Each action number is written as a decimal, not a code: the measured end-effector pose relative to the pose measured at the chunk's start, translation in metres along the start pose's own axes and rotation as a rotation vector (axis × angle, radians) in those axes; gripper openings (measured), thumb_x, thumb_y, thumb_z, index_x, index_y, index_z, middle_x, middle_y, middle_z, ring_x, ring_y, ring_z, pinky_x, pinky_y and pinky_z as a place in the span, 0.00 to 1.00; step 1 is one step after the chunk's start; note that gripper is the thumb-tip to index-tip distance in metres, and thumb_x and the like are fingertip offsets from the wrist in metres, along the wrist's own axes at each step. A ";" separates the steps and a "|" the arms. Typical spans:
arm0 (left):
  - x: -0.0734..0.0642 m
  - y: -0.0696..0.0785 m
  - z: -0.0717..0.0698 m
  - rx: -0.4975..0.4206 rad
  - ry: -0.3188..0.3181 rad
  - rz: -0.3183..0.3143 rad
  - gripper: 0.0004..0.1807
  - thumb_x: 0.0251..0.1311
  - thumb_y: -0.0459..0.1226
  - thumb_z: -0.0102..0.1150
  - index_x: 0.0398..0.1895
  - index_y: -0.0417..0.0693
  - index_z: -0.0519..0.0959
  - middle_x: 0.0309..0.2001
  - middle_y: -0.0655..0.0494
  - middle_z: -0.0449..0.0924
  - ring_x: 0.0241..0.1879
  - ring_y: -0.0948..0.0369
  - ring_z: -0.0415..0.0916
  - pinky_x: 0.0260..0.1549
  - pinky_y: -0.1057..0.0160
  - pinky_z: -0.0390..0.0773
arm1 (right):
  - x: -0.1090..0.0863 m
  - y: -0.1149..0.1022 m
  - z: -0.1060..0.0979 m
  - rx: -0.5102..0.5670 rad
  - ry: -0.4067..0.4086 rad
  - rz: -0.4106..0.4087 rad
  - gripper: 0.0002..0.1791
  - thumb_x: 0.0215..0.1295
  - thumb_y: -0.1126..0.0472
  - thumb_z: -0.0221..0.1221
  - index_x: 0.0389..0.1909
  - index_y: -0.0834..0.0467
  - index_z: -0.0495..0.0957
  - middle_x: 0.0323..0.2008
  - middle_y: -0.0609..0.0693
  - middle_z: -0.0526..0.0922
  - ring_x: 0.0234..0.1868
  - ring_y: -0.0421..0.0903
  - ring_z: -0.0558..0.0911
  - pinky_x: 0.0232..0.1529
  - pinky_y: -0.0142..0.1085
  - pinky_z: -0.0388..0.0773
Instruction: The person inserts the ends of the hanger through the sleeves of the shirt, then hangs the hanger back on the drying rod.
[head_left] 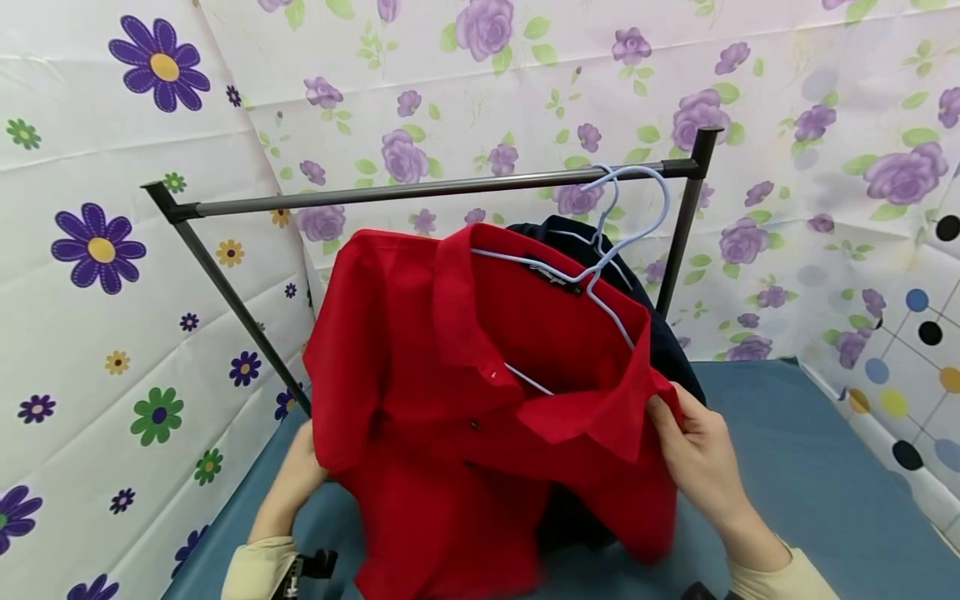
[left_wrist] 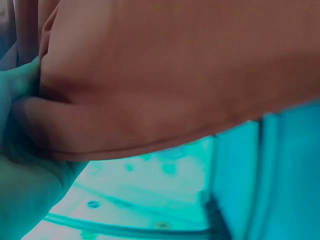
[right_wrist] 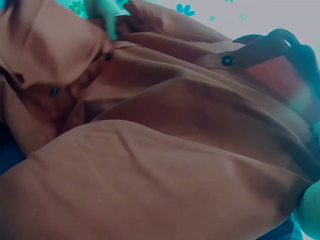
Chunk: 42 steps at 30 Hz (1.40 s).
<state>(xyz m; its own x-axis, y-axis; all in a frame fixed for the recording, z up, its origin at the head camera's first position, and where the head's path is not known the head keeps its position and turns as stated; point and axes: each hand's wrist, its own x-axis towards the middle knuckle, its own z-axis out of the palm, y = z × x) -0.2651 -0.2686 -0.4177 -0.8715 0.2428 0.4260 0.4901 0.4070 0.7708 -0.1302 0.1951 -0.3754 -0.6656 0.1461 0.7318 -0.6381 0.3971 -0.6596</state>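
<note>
A red button-up shirt (head_left: 420, 350) with a dark label in its collar spreads across the middle of the head view. Inside it sits a pale blue wire hanger (head_left: 611, 250), whose hook overlaps the rail in this view. My right hand (head_left: 701, 450) pinches the shirt at its right shoulder, thumb in front. Low on the left, my left hand (head_left: 300, 467) grips the sleeve, its fingers hidden behind the cloth. The left wrist view shows that hand (left_wrist: 30, 150) around the folded sleeve (left_wrist: 150, 90). Dark buttons (right_wrist: 228, 60) run down the front in the right wrist view.
A dark metal rack's rail (head_left: 375, 193) runs above the shirt between two posts. Behind the shirt, a dark navy garment (head_left: 671, 354) hangs on a second pale hanger. Blue cloth (head_left: 817, 467) covers the surface below, and flower-printed sheets (head_left: 420, 75) line the walls.
</note>
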 end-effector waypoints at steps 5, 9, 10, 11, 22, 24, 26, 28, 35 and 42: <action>0.013 0.020 -0.023 -0.083 0.109 0.106 0.17 0.63 0.20 0.56 0.40 0.54 0.79 0.24 0.64 0.75 0.23 0.68 0.71 0.20 0.67 0.72 | 0.001 0.003 0.010 0.074 0.010 -0.029 0.13 0.71 0.80 0.50 0.46 0.66 0.80 0.28 0.46 0.82 0.25 0.39 0.80 0.25 0.28 0.76; 0.018 0.035 -0.041 -0.033 0.218 0.182 0.20 0.64 0.19 0.53 0.43 0.56 0.80 0.25 0.65 0.72 0.26 0.68 0.69 0.25 0.69 0.69 | 0.002 0.001 0.017 0.081 0.026 -0.011 0.12 0.73 0.78 0.49 0.46 0.65 0.79 0.27 0.46 0.80 0.24 0.40 0.78 0.25 0.30 0.74; 0.019 0.039 -0.044 -0.031 0.249 0.198 0.21 0.63 0.19 0.53 0.44 0.55 0.81 0.26 0.66 0.73 0.28 0.68 0.69 0.27 0.69 0.68 | 0.003 0.001 0.019 0.088 0.026 -0.008 0.11 0.73 0.77 0.49 0.45 0.65 0.79 0.27 0.46 0.80 0.24 0.40 0.78 0.25 0.30 0.73; 0.019 0.042 -0.048 -0.022 0.281 0.213 0.20 0.64 0.19 0.53 0.45 0.54 0.81 0.27 0.67 0.73 0.29 0.68 0.69 0.29 0.70 0.68 | 0.003 0.000 0.021 0.095 0.023 -0.003 0.11 0.74 0.77 0.49 0.45 0.65 0.79 0.27 0.46 0.79 0.24 0.41 0.78 0.25 0.31 0.73; 0.028 0.027 -0.041 0.049 0.484 0.239 0.12 0.68 0.25 0.46 0.39 0.37 0.81 0.33 0.79 0.74 0.33 0.74 0.69 0.34 0.74 0.65 | 0.005 0.001 0.032 0.134 -0.070 0.016 0.13 0.75 0.75 0.49 0.48 0.59 0.79 0.30 0.47 0.82 0.28 0.42 0.80 0.29 0.31 0.77; 0.028 0.017 -0.033 -0.019 0.450 0.158 0.14 0.68 0.25 0.48 0.42 0.46 0.83 0.32 0.76 0.76 0.32 0.72 0.69 0.33 0.73 0.67 | 0.004 0.003 0.033 0.115 -0.078 0.029 0.13 0.75 0.74 0.50 0.47 0.58 0.80 0.30 0.47 0.82 0.29 0.43 0.80 0.29 0.32 0.77; 0.027 0.005 -0.026 -0.082 0.411 0.077 0.16 0.69 0.25 0.49 0.43 0.50 0.84 0.30 0.73 0.78 0.32 0.70 0.70 0.33 0.72 0.69 | 0.002 0.004 0.033 0.096 -0.086 0.052 0.12 0.76 0.73 0.51 0.46 0.56 0.80 0.30 0.46 0.82 0.29 0.43 0.81 0.29 0.32 0.77; 0.024 -0.006 -0.020 -0.089 0.377 0.011 0.14 0.69 0.25 0.50 0.43 0.47 0.84 0.30 0.72 0.79 0.32 0.70 0.71 0.34 0.72 0.70 | 0.001 0.005 0.033 0.074 -0.095 0.081 0.11 0.76 0.71 0.51 0.47 0.55 0.80 0.30 0.46 0.81 0.29 0.43 0.81 0.29 0.32 0.77; 0.020 -0.032 -0.003 -0.002 0.083 -0.290 0.27 0.67 0.46 0.63 0.64 0.42 0.73 0.52 0.50 0.79 0.41 0.64 0.75 0.40 0.67 0.75 | 0.014 0.003 0.030 -0.005 -0.082 0.169 0.08 0.79 0.61 0.52 0.47 0.53 0.79 0.31 0.48 0.81 0.31 0.42 0.81 0.30 0.33 0.78; 0.020 -0.050 0.008 -0.016 -0.118 -0.413 0.33 0.65 0.52 0.65 0.69 0.51 0.68 0.62 0.47 0.75 0.50 0.57 0.74 0.48 0.58 0.74 | 0.041 0.000 0.027 -0.049 -0.086 0.233 0.11 0.79 0.52 0.51 0.49 0.52 0.79 0.34 0.50 0.81 0.34 0.43 0.82 0.32 0.34 0.78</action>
<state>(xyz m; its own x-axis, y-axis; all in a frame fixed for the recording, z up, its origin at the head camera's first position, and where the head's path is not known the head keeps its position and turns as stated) -0.3067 -0.2769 -0.4518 -0.9865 0.1619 0.0231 0.0988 0.4775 0.8730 -0.1679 0.1768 -0.3501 -0.8245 0.1625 0.5421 -0.4452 0.4052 -0.7985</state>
